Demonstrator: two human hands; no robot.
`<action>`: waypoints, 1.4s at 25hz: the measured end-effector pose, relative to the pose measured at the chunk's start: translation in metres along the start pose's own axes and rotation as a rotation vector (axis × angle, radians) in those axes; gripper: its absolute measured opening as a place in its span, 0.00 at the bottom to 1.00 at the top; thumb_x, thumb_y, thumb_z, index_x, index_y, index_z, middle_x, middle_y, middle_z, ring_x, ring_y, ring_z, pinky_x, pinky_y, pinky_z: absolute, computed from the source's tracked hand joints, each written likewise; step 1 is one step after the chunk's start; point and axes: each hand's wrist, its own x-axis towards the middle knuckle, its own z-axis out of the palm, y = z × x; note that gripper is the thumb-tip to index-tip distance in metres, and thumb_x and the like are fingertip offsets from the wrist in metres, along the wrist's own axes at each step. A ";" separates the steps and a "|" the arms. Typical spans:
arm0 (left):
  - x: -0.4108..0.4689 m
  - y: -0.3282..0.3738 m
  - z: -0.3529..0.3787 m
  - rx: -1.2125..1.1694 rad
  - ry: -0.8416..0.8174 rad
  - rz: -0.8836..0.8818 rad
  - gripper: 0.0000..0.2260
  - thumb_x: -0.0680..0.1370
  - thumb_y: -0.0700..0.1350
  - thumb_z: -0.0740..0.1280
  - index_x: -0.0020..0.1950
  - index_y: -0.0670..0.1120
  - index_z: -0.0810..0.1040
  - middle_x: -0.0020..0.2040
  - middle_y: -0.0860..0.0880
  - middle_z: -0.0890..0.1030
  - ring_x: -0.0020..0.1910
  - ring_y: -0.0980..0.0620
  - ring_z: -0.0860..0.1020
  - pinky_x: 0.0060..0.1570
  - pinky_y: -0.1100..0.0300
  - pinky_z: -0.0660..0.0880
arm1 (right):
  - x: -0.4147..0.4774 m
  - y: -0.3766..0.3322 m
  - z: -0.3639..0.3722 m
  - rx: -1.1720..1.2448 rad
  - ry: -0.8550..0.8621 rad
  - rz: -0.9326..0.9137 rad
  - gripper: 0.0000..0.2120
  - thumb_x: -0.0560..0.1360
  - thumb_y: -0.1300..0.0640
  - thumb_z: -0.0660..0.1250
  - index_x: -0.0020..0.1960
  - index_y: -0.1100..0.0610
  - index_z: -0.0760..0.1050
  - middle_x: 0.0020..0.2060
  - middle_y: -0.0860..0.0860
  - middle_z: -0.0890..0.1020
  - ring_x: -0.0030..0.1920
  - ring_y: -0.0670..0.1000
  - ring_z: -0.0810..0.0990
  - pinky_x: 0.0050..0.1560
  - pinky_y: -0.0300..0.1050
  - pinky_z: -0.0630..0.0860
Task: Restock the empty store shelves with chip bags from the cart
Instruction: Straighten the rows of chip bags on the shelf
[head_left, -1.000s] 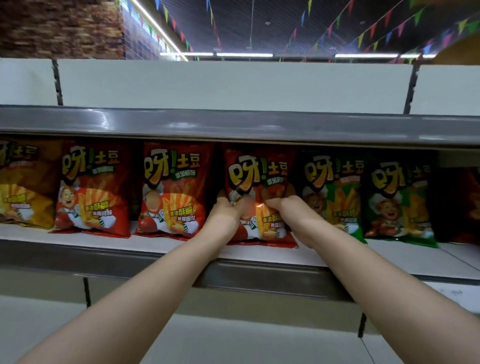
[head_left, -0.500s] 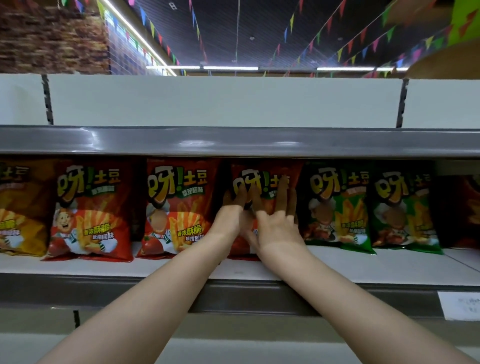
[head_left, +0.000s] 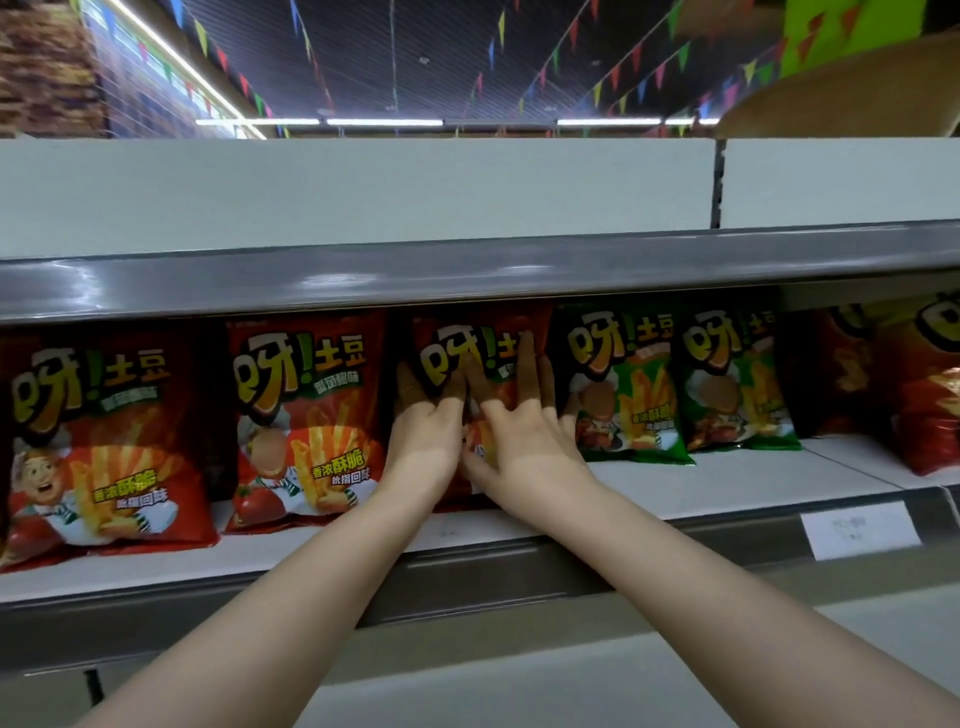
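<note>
A red chip bag (head_left: 483, 338) stands upright on the white shelf (head_left: 727, 483), in the middle of a row of bags. My left hand (head_left: 428, 421) presses flat against the bag's left side, fingers straight. Beside it, my right hand (head_left: 524, 426) lies flat on the bag's front with fingers spread upward. Both hands cover most of the bag's lower half. The cart is out of view.
Two more red bags (head_left: 306, 415) (head_left: 104, 447) stand to the left, two green bags (head_left: 623, 384) (head_left: 732, 379) to the right, then further red bags (head_left: 924, 395) at far right. A grey upper shelf edge (head_left: 467, 275) overhangs the row. A white price label (head_left: 860, 530) sits on the front rail.
Both hands went from curled on the red bag's lower part to flat with fingers straight on its front. The view has moved closer to the shelf and tilted slightly.
</note>
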 end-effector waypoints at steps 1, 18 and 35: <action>-0.003 -0.002 0.000 0.003 0.016 0.025 0.10 0.80 0.47 0.60 0.55 0.43 0.75 0.46 0.45 0.76 0.51 0.46 0.72 0.49 0.57 0.67 | -0.003 0.002 -0.001 0.021 0.028 -0.012 0.23 0.77 0.43 0.58 0.69 0.49 0.61 0.60 0.58 0.69 0.64 0.61 0.65 0.66 0.57 0.57; -0.017 0.038 0.139 0.289 -0.183 -0.058 0.17 0.78 0.46 0.63 0.64 0.40 0.67 0.62 0.43 0.72 0.58 0.44 0.73 0.55 0.56 0.71 | 0.017 0.157 -0.039 0.128 0.085 0.142 0.39 0.78 0.58 0.61 0.76 0.49 0.35 0.75 0.59 0.46 0.71 0.62 0.61 0.61 0.51 0.69; -0.014 0.033 0.168 0.878 0.022 0.055 0.30 0.79 0.50 0.61 0.77 0.43 0.51 0.76 0.34 0.47 0.74 0.35 0.51 0.73 0.46 0.53 | 0.029 0.189 -0.044 0.197 0.040 -0.079 0.34 0.78 0.53 0.60 0.76 0.49 0.44 0.73 0.57 0.55 0.69 0.61 0.64 0.63 0.53 0.70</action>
